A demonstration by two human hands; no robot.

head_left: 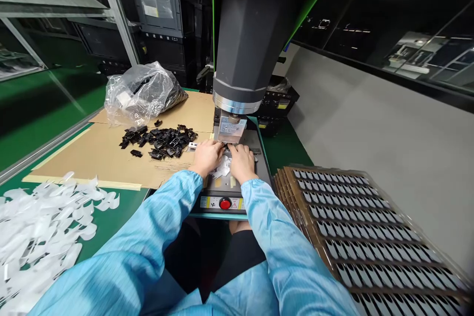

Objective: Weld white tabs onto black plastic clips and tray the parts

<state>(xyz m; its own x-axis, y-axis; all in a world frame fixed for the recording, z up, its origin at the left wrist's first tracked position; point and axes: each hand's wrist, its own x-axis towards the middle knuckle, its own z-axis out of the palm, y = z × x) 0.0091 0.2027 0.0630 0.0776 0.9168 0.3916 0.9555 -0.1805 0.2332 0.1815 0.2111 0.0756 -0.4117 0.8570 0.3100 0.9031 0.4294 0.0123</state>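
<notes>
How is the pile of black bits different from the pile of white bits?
The black pieces are dark, small and chunky; the white pieces are pale, flat and curved. The black pieces lie on the brown cardboard, close by the left hand; the white pieces lie on the green mat, farther from both hands. The white heap spreads wider. Both are loose heaps on the person's left.

- Both hands, left hand (207, 156) and right hand (241, 160), rest side by side on the press base (259, 170), under the press head (237, 34).
- A pile of clips (159, 139) lies left of them on cardboard (92, 158), a plastic bag (142, 91) behind it.
- Stacked trays (370, 237) sit to the right.
</notes>
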